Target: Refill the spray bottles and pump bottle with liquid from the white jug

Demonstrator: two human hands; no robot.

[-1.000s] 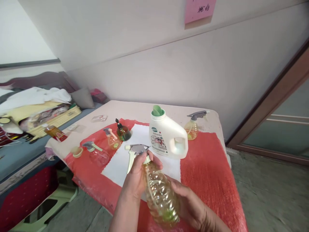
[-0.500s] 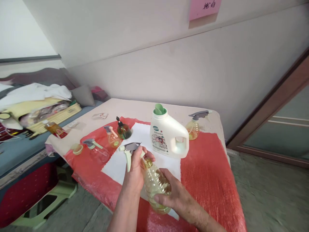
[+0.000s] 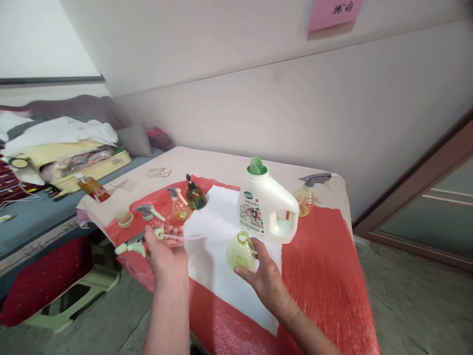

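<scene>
My left hand (image 3: 168, 249) is closed around a trigger spray head (image 3: 135, 245), grey and pale green, whose clear dip tube points right over the white sheet. In my right hand (image 3: 264, 276) is a yellowish-green ribbed spray bottle (image 3: 238, 254), its neck open and facing up. My fingers and thumb grip it from the right side. Just behind it stands a large cream detergent jug (image 3: 254, 197) with a green insert (image 3: 255, 165) in its mouth. Below the bottle lies a white sheet (image 3: 221, 217) on a red cloth (image 3: 318, 261).
Other spray bottles stand left, one pinkish (image 3: 180, 209), beside a dark green pump bottle (image 3: 195, 195). Another yellow spray bottle (image 3: 306, 199) stands at back right. A small round lid (image 3: 124, 219) and an amber bottle (image 3: 92, 187) lie left. A stool (image 3: 70, 296) stands below.
The spray head has come off the bottle. My left hand has carried it left, while my right hand has turned the bottle upright over the white sheet. The view has shifted slightly.
</scene>
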